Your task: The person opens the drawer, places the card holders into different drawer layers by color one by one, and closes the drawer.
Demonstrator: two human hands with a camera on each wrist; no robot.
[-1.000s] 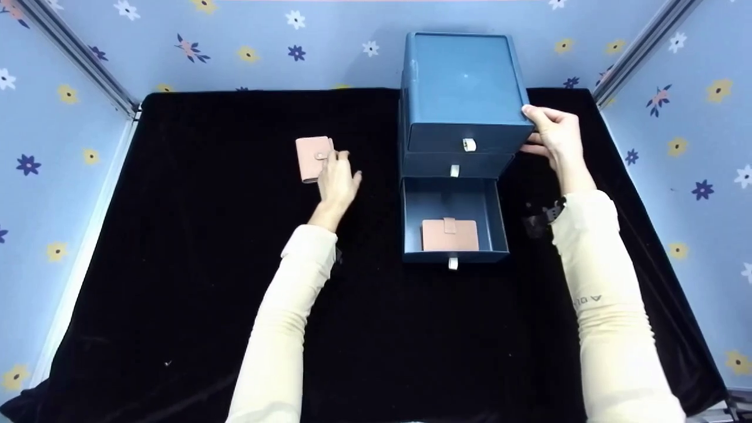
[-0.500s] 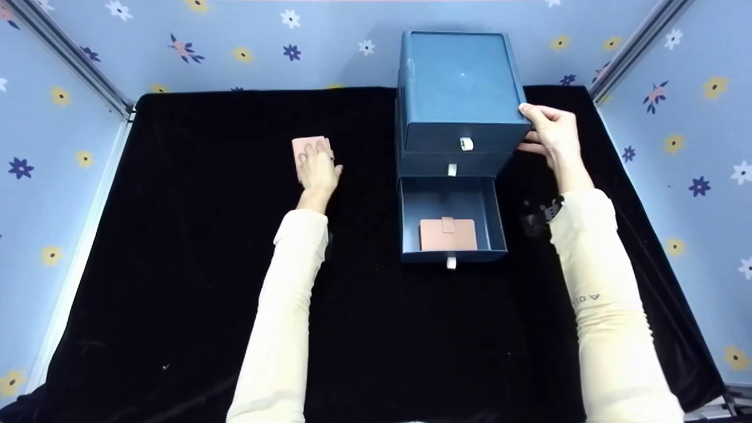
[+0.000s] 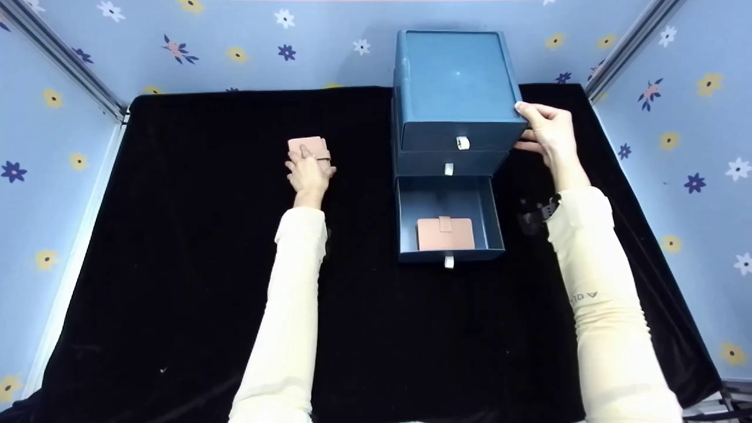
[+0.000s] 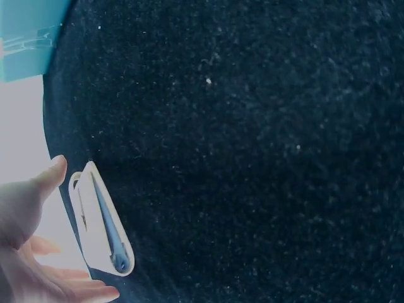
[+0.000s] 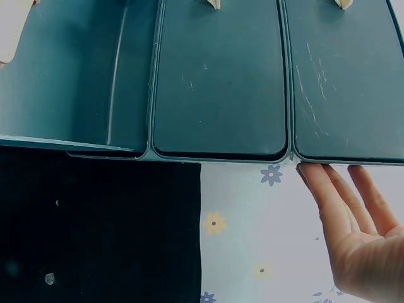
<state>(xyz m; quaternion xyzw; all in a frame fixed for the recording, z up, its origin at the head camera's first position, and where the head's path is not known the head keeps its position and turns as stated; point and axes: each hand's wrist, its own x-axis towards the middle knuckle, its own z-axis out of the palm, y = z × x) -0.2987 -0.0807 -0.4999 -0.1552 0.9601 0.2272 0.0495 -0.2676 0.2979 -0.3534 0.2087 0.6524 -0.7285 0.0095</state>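
A small pink wallet point(image 3: 305, 143) with a strap lies on the black cloth, left of the drawer unit. My left hand point(image 3: 309, 175) is over its near part, fingers spread. In the left wrist view, thumb and fingers stand apart beside the wallet point(image 4: 91, 227), which shows its folded edge. My right hand point(image 3: 552, 130) touches the right side of the blue drawer unit point(image 3: 461, 73) near its top front corner. Straight fingers point(image 5: 338, 208) press that side in the right wrist view. A second pink wallet point(image 3: 446, 234) sits in the pulled-out bottom drawer point(image 3: 451, 256).
The two upper drawers are closed, each with a white pull tab point(image 3: 463, 143). Black cloth point(image 3: 194, 247) covers the table. Flower-patterned blue panels point(image 3: 252, 44) stand at the back and both sides.
My left hand has moved left onto the wallet, then slightly back toward me, uncovering its far part. My right hand keeps its place on the drawer unit.
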